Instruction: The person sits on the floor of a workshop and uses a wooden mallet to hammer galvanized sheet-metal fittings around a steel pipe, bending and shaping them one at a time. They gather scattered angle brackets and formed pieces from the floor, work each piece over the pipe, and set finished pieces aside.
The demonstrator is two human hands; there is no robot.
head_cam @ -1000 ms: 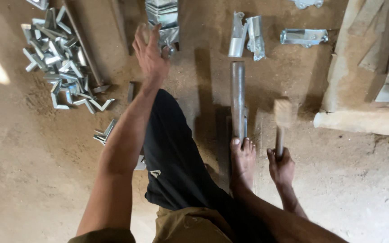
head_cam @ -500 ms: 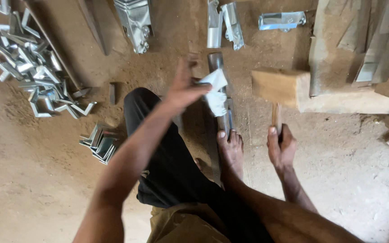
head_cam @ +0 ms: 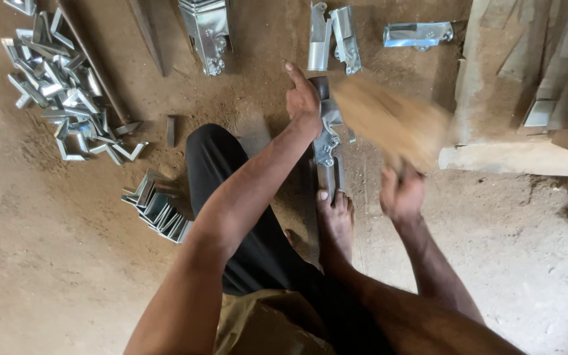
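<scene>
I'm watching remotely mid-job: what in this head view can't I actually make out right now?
- Wooden mallet: motion-blurred; its head shape and handle are unclear.
- Right hand: blurred too, so its grip is unreadable.
- Metal bracket: partly covered by the left hand; where it meets the dark bar is hidden.
- Shiny pile of angle pieces: too small to count.

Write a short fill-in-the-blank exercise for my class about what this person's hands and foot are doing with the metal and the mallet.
1. The left hand steadies a shiny metal bracket on a dark metal ____.
2. The right hand swings a ____ mallet, blurred by motion.
3. A bare ____ presses on the near end of the bar.
4. A pile of small metal angle pieces lies on the ____ floor.

Missing words: bar; wooden; foot; dirt
</scene>
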